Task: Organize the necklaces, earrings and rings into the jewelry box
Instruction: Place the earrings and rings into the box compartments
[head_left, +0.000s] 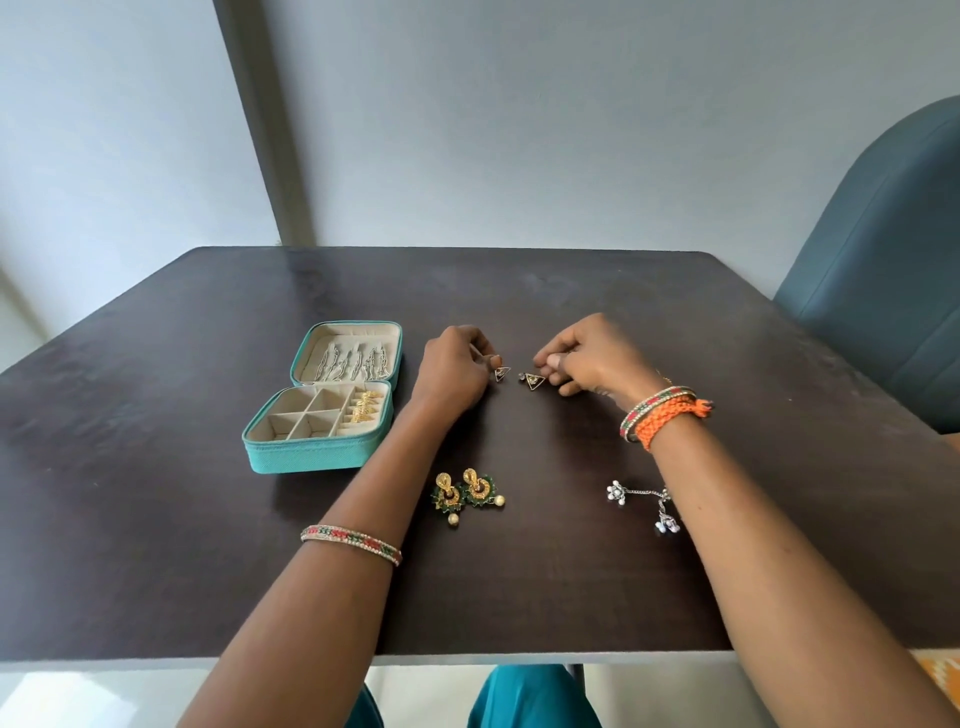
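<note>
Apparently each hand pinches one triangular earring: left hand (457, 371) on the left earring (502, 373); right hand (589, 358) on the right earring (533, 381); curled fingers hide the studs.

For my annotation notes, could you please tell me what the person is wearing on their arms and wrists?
Both forearms are bare, with no sleeves in view. The left forearm carries one thin red, green and gold beaded bangle. The right wrist carries a matching bangle beside a thick braided orange thread band with a frayed, knotted end.

Jewelry box (317, 447) lies open on tabletop (571, 291). Right of box: two triangle earrings (519, 377); nearer the person, round earring pair (467, 493), then chained earrings (644, 501) furthest right.
</note>
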